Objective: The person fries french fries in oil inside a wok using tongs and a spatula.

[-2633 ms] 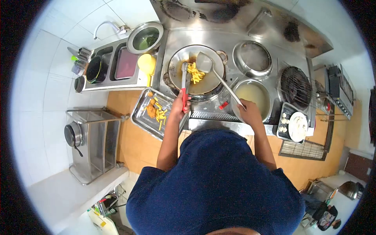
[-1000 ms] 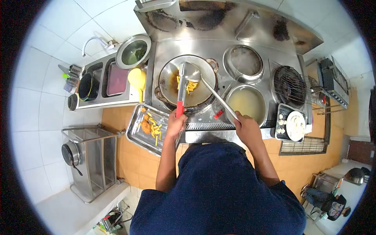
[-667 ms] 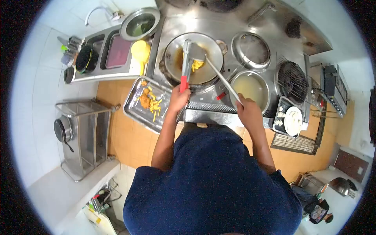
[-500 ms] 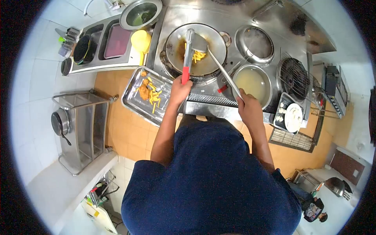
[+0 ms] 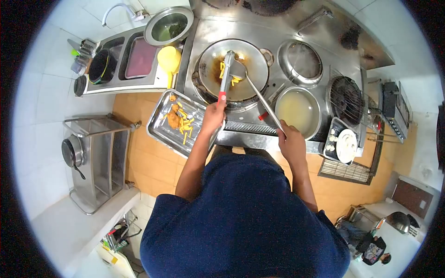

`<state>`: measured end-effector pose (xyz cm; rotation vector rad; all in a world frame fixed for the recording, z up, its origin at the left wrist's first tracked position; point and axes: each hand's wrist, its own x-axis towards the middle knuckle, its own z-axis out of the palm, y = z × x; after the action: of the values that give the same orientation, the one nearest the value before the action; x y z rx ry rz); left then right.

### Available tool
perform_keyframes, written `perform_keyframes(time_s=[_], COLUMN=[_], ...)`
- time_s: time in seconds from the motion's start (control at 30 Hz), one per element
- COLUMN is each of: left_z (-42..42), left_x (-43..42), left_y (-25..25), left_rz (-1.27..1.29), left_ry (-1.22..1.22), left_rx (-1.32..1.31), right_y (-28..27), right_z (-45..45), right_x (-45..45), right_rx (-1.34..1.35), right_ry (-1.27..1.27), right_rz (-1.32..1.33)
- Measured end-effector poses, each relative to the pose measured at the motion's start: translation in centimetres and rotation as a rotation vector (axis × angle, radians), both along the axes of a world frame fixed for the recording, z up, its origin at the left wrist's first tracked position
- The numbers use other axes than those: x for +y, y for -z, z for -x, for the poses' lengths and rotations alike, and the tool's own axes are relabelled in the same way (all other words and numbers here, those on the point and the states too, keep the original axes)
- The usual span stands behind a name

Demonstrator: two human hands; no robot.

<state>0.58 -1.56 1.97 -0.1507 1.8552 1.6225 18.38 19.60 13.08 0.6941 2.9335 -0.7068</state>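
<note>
My left hand is closed round the red handle of metal tongs, whose tips reach into a wok. My right hand grips the long handle of a wok spatula; its dark blade lies in the wok beside the tongs. French fries are in the wok, some left of the tongs and some below the blade, over browned oil. Below my left hand's side, a steel tray holds more fries and a piece of fried food with a golden crust.
A pot of cloudy yellowish liquid stands right of the wok. Beyond are a round lidded pan, a burner with a wire rack and a small tray with a white plate. A yellow dipper rests by the sink. Another person is at lower right.
The view has shifted, so the stove sits slightly lower. The fries in the wok have moved, with some now left of the tongs. Both hands keep their hold on the tongs and spatula.
</note>
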Motion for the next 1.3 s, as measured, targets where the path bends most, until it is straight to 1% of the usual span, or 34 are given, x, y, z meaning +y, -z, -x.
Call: perform_keyframes(time_s=[0.13, 0.23, 0.43, 0.53, 0.6, 0.67, 0.7, 0.73, 0.83, 0.87, 0.9, 0.97, 1.0, 1.1, 1.13, 1.2, 1.3], left_z=[0.0, 0.2, 0.1, 0.6, 1.0, 1.4, 1.5, 1.5, 1.3, 1.5, 1.4, 1.5, 1.7, 1.9, 2.0, 2.2, 1.9], left_x=[-0.4, -0.5, -0.2, -0.7, -0.8, -0.8, -0.8, -0.7, -0.4, -0.1, 0.2, 1.2, 1.4, 1.8, 1.7, 1.4, 1.4], left_y=[-0.5, -0.6, 0.3, 1.0, 0.9, 0.9, 1.0, 1.1, 1.5, 2.1, 1.8, 0.8, 1.0, 1.5, 2.0, 2.6, 2.5], left_rz=[-0.033, -0.022, 0.011, 0.021, 0.03, 0.123, 0.168, 0.186, 0.223, 0.283, 0.283, 0.271, 0.262, 0.239, 0.258, 0.206, 0.175], left_ry=[-0.025, -0.027, -0.062, -0.083, -0.098, -0.096, -0.094, -0.096, -0.055, -0.05, -0.048, -0.038, -0.043, -0.057, -0.017, -0.023, -0.033], left_rx=[-0.03, -0.016, 0.01, -0.02, -0.027, 0.01, 0.028, 0.106, 0.084, 0.09, 0.072, 0.045, 0.022, -0.007, -0.03, -0.049, -0.059], right_y=[2.4, 2.8, 3.2, 5.4, 6.3, 7.7, 7.9, 8.1, 7.3, 6.9, 6.7, 8.3, 8.1, 6.5, 5.4, 3.9, 4.5], right_z=[-0.4, 0.1, 1.2, 1.8, 1.9, 2.2, 2.2, 2.3, 2.7, 3.1, 3.2, 3.4, 3.8, 3.3, 3.0, 2.2, 1.4], right_x=[0.7, 1.1, 3.7, 5.5, 6.5, 7.7, 8.2, 8.8, 9.1, 8.7, 8.2, 7.6, 7.3, 6.6, 6.2, 5.8, 5.7], right_rx=[0.119, 0.166, 0.089, 0.182, 0.186, 0.251, 0.236, 0.22, 0.152, 0.101, 0.049, 0.006, -0.012, -0.038, -0.029, -0.013, 0.014], right_ry=[-0.004, 0.037, 0.11, 0.101, 0.115, 0.131, 0.139, 0.145, 0.138, 0.131, 0.128, 0.034, -0.014, -0.049, -0.049, -0.041, -0.074], right_rz=[0.1, 0.119, 0.361, 0.414, 0.332, 0.238, 0.213, 0.185, 0.161, 0.159, 0.156, 0.195, 0.212, 0.277, 0.281, 0.291, 0.177])
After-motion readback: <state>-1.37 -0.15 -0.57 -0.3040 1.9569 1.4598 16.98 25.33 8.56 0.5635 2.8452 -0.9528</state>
